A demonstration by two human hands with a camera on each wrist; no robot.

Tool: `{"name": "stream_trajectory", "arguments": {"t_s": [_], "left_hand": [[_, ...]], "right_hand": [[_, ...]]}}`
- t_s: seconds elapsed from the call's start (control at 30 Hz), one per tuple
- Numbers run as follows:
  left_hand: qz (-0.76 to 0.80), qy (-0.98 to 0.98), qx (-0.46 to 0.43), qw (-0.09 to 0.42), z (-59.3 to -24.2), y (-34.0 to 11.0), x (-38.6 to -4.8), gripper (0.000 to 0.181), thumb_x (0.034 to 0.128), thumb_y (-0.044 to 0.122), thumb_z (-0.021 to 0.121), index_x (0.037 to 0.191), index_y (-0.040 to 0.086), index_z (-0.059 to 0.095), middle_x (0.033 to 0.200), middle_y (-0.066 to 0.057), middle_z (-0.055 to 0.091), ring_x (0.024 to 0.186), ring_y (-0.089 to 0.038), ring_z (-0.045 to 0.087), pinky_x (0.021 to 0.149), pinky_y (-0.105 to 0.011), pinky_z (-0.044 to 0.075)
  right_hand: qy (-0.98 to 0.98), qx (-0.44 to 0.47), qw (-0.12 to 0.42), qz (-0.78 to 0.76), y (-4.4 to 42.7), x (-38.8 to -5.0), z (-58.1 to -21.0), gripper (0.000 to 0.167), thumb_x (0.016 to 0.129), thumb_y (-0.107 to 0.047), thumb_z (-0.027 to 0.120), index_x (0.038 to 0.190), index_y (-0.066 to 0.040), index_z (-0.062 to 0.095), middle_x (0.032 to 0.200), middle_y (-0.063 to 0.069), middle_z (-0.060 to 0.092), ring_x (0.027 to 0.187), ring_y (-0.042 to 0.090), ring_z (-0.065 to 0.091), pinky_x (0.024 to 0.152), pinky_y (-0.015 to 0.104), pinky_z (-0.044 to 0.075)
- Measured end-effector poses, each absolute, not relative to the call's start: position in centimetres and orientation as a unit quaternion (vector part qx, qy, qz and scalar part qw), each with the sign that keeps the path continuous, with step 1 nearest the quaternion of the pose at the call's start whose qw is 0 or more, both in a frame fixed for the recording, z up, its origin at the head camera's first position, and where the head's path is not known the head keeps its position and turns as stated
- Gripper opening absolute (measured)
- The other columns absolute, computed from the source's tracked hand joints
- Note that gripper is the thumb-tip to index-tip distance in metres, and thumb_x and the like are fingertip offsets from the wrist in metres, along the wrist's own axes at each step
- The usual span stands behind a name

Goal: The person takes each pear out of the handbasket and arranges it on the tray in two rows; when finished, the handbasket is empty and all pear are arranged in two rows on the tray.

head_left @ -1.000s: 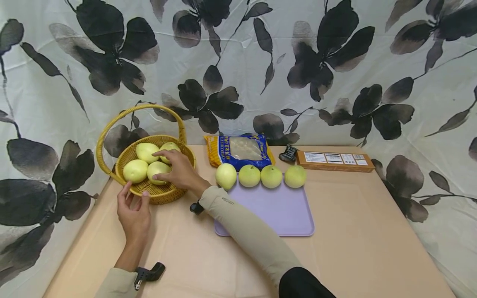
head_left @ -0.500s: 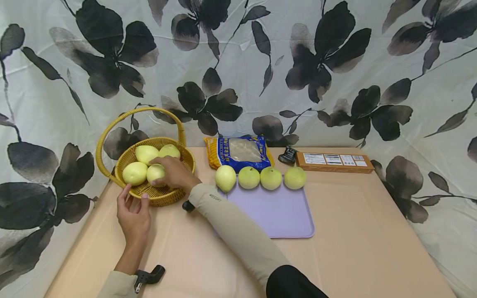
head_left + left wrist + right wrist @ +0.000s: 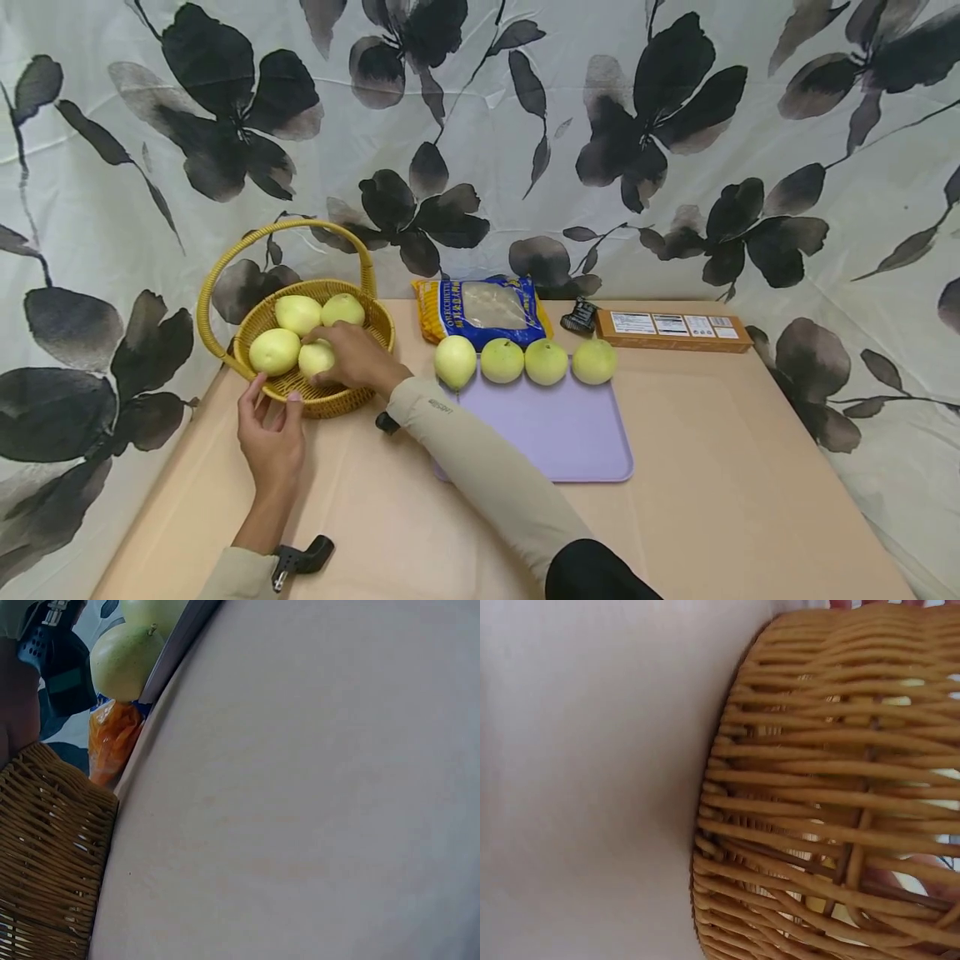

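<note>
From the head view I see the right sleeve (image 3: 495,471) slanting from the lower edge up and leftward, crossing the near left corner of the purple tray (image 3: 558,433). The right hand (image 3: 354,357) carries on nearly in line with that forearm, over the near right side of the wicker basket (image 3: 322,406), back of the hand upward. Its fingers bend round a pale green fruit (image 3: 315,358) inside the basket and I read them as grasping it, the thumb low on the near side; the far fingertips are partly hidden from me.

The left forearm rises from the lower left, and the left hand (image 3: 272,442) stands just in front of the basket. Its fingers are loose and hold nothing, index and thumb spread apart, their tips at the near rim; I can't be sure how firmly they touch.

Three other fruits (image 3: 274,352) sit in the basket beside the grasped one, its handle arching above them. My right wrist view is mostly the basket's woven wall (image 3: 817,795) against the tabletop (image 3: 585,787). To the basket's right, four more fruits (image 3: 502,361) line the tray's far edge, in front of a blue-and-yellow bag (image 3: 491,307).
</note>
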State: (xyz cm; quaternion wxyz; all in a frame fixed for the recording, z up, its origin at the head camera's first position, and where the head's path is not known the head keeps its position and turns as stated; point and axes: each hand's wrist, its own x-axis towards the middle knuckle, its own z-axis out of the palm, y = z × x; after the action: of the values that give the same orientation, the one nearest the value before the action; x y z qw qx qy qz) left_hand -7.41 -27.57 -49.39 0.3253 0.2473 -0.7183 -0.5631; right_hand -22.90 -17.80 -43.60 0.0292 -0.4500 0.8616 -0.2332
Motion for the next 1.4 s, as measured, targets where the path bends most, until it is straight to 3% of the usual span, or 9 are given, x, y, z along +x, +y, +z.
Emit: {"name": "stream_trajectory", "arguments": {"t_s": [0.13,0.4,0.7,1.07,1.4], "left_hand": [[-0.569,-0.716,0.245,0.322,-49.5,-27.6,-7.5,0.06,0.1058,0.019,0.064,0.162,0.017,0.042,0.167,-0.008,0.039,0.152,-0.037,0.044,0.118,-0.028,0.05],[-0.569,-0.716,0.239,0.327,-49.1,-27.7,-7.6,0.06,0.1059,0.022,0.064,0.161,0.018,0.042,0.168,-0.008,0.039,0.153,-0.037,0.043,0.122,-0.053,0.046],[-0.576,-0.712,0.238,0.324,-49.2,-27.5,-7.5,0.06,0.1055,0.02,0.065,0.161,0.017,0.042,0.167,-0.008,0.039,0.153,-0.036,0.042,0.122,-0.048,0.047],[-0.572,-0.714,0.243,0.323,-49.3,-27.5,-7.6,0.06,0.1058,0.02,0.064,0.161,0.018,0.042,0.167,-0.009,0.038,0.153,-0.036,0.042,0.122,-0.053,0.046],[-0.568,-0.716,0.244,0.324,-49.5,-27.7,-7.4,0.06,0.1061,0.021,0.063,0.162,0.017,0.041,0.168,-0.008,0.038,0.153,-0.035,0.041,0.122,-0.049,0.047]], "right_hand": [[0.856,-0.433,0.019,-0.28,-17.2,-22.3,-43.5,0.068,0.086,-0.046,0.089,0.147,-0.031,0.062,0.141,-0.008,0.067,0.13,0.01,0.059,0.108,0.02,0.047],[0.832,-0.392,-0.032,-0.392,-14.5,-20.9,-42.1,0.068,0.086,-0.038,0.091,0.147,-0.028,0.063,0.143,-0.004,0.065,0.134,0.011,0.059,0.11,0.022,0.049],[0.793,-0.347,-0.058,-0.498,-9.1,-19.2,-40.9,0.065,0.084,-0.031,0.093,0.144,-0.027,0.066,0.144,0.0,0.064,0.13,0.014,0.06,0.094,0.024,0.059],[0.793,-0.274,-0.054,-0.541,-2.2,-17.2,-41.5,0.068,0.08,-0.018,0.094,0.141,-0.027,0.066,0.137,0.004,0.059,0.128,0.021,0.061,0.095,0.036,0.064],[0.844,-0.213,-0.014,-0.492,2.4,-15.8,-44.1,0.074,0.073,-0.022,0.099,0.139,-0.029,0.065,0.129,0.006,0.053,0.117,0.022,0.055,0.093,0.044,0.064]]}}
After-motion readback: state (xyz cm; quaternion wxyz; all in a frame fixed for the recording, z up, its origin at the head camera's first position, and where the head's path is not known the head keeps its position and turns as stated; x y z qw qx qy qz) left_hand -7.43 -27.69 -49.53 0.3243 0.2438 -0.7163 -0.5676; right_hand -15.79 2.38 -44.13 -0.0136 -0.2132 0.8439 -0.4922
